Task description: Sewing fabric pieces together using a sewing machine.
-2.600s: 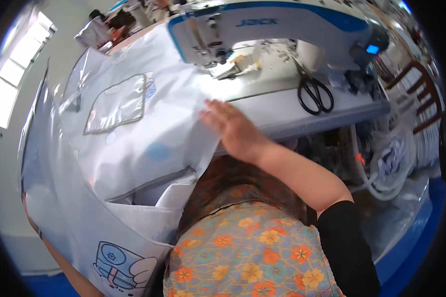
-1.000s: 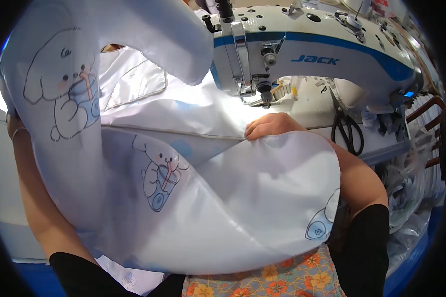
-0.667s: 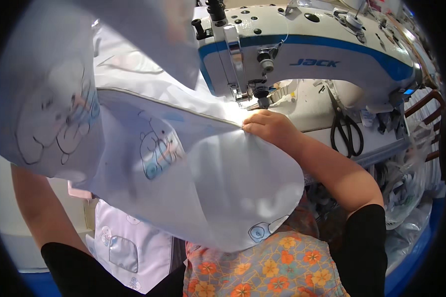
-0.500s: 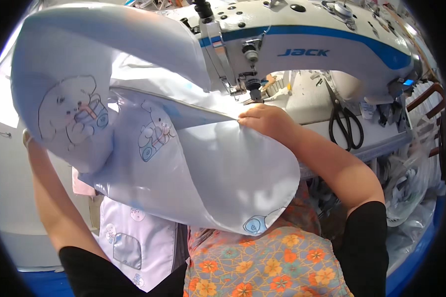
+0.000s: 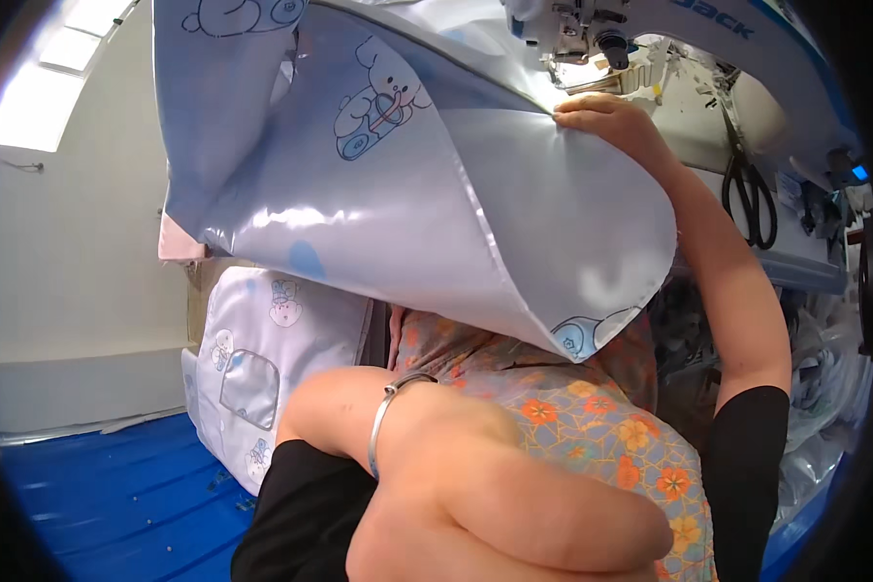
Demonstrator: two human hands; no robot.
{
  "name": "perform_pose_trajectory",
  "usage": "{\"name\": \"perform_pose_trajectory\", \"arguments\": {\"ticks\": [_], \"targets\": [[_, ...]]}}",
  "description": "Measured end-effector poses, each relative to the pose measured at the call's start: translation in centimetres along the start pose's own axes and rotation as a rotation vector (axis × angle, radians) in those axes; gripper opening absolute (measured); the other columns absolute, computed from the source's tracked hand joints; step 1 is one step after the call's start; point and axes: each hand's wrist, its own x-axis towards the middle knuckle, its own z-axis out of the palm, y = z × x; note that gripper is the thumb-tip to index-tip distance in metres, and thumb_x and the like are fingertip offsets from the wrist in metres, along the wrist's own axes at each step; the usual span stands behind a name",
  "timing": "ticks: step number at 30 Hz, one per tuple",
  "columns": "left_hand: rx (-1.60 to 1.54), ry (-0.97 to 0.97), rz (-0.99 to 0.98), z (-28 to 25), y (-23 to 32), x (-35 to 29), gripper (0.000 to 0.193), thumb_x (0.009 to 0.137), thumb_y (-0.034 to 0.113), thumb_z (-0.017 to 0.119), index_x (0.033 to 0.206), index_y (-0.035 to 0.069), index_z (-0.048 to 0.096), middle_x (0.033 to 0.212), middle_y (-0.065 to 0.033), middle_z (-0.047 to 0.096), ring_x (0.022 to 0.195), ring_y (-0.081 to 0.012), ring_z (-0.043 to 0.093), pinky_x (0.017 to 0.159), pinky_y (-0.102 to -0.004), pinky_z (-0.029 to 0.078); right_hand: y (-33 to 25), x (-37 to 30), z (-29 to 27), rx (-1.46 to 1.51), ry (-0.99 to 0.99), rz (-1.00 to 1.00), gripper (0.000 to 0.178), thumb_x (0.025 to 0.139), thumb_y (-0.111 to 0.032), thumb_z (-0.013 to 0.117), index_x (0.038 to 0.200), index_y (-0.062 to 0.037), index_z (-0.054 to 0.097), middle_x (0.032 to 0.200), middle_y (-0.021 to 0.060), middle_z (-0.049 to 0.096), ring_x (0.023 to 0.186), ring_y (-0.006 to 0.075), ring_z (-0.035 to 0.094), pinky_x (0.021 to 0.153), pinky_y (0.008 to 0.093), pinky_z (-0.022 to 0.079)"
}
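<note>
A large sheet of shiny pale blue fabric (image 5: 359, 223) with cartoon animal prints spreads from the sewing machine (image 5: 708, 58) down toward my lap. My right hand (image 5: 606, 116) is closed on its folded edge, fingertips pressed together just in front of the presser foot. The fabric's rounded corner curls over beneath that hand. My left hand (image 5: 495, 495), wearing a silver bangle (image 5: 383, 417), is raised very close to the camera, clear of the fabric. It looks blurred, and its fingers are mostly cut off by the lower edge, so their grip is hidden.
Black-handled scissors (image 5: 747, 194) lie on the machine bed at the right. A printed piece with a pocket (image 5: 252, 388) hangs at the left of my floral apron (image 5: 611, 436). Plastic bags (image 5: 815, 417) crowd the lower right. Blue flooring (image 5: 116, 495) shows at lower left.
My left hand has left the far left side of the fabric and come up near the camera. The raised fabric has dropped flatter. The view has shifted; my right hand stays at the edge.
</note>
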Motion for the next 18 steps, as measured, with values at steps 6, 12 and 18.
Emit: {"name": "perform_pose_trajectory", "arguments": {"ticks": [6,12,18], "targets": [[-0.029,0.065,0.012,0.1,0.1,0.3,0.013,0.092,0.019,0.067,0.096,0.007,0.069,0.093,-0.0050,0.068,0.084,-0.0201,0.066,0.076,-0.0296,0.055,-0.2,0.2,-0.4,-0.075,0.000,-0.076,0.028,0.085,-0.007,0.069,0.113,-0.0104,0.074,0.116,0.0086,0.071,0.111,0.0228,0.066,0.097,0.0300,0.051],[-0.068,0.111,-0.015,0.4,-0.3,0.1,0.012,0.090,0.018,0.070,0.092,0.006,0.070,0.089,-0.0041,0.068,0.082,-0.0190,0.066,0.075,-0.0279,0.055,0.3,0.0,-0.3,-0.061,0.025,-0.100,0.029,0.085,-0.004,0.068,0.113,-0.0100,0.074,0.117,0.0084,0.070,0.110,0.0228,0.066,0.097,0.0300,0.051],[-0.094,0.108,-0.011,1.2,-0.9,0.5,0.012,0.087,0.017,0.073,0.087,0.005,0.070,0.085,-0.0032,0.069,0.079,-0.0179,0.066,0.074,-0.0261,0.056,0.8,0.2,0.1,-0.175,0.005,-0.087,0.030,0.085,-0.006,0.068,0.114,-0.0106,0.074,0.117,0.0067,0.070,0.113,0.0223,0.065,0.098,0.0302,0.050]]}}
